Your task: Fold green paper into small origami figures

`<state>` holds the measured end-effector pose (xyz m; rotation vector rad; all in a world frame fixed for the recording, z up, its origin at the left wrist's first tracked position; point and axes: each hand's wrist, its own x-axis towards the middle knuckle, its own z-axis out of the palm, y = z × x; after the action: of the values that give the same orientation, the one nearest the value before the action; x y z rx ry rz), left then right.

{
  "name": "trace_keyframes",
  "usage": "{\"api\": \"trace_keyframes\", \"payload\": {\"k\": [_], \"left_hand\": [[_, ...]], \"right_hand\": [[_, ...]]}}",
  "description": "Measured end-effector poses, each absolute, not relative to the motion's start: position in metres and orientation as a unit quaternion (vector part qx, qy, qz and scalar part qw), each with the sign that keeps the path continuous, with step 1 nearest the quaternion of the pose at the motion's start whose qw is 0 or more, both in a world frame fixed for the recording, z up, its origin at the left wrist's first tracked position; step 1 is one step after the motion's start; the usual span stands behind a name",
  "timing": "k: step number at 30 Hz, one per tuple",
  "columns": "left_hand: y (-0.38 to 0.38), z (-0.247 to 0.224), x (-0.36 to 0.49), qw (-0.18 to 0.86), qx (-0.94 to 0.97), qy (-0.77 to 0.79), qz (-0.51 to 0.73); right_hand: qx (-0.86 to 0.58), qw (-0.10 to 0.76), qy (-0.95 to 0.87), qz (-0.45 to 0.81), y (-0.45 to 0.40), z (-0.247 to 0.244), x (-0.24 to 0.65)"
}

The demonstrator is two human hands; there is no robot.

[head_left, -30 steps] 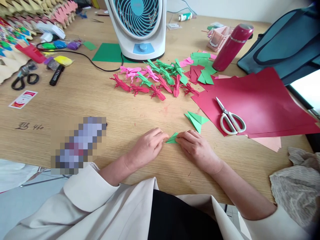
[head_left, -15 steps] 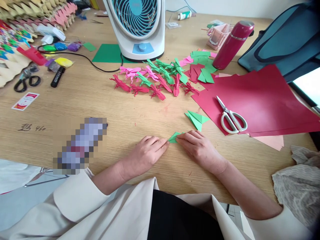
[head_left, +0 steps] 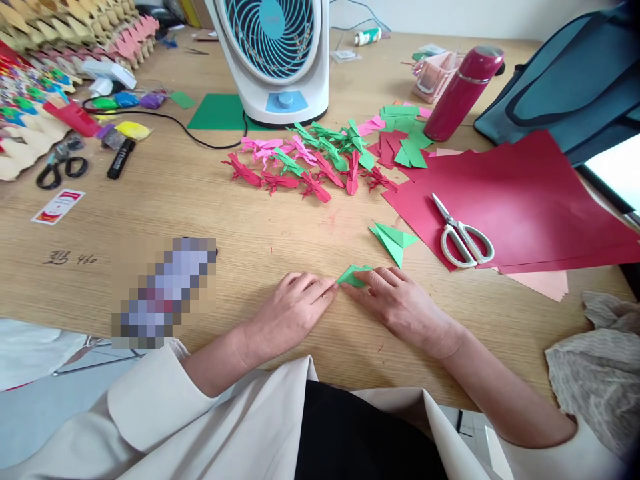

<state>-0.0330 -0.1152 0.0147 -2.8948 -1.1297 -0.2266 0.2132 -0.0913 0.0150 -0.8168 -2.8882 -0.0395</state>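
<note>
Both hands are lying flat on the wooden table (head_left: 200,207): the left hand (head_left: 295,308) is steadying one tip of the small green folded paper (head_left: 354,275) while the right hand (head_left: 400,303) is pressing its other side down, as if creasing. Just beyond the right hand another green folded piece (head_left: 393,239) is waiting, with white scissors (head_left: 463,237) on red sheets (head_left: 525,200) farther right.

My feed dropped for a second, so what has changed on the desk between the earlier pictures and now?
Little. The right hand has slid slightly right along the small green folded paper, baring more of it. The left hand still presses the paper's left tip against the table. Nothing was picked up or let go. The white scissors, red sheets and folded paper figures lie as before.
</note>
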Motion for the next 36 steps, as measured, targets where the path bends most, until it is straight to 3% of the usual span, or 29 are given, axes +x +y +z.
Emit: {"api": "trace_keyframes", "payload": {"k": [23,36], "left_hand": [[-0.126,0.011,-0.022,-0.001,-0.914,-0.405,-0.005],[-0.124,0.011,-0.019,0.022,-0.915,-0.403,-0.008]], "right_hand": [[-0.288,0.100,-0.952,-0.025,-0.102,0.007,0.225],[-0.354,0.055,-0.933,-0.018,-0.100,0.012,0.211]]}}
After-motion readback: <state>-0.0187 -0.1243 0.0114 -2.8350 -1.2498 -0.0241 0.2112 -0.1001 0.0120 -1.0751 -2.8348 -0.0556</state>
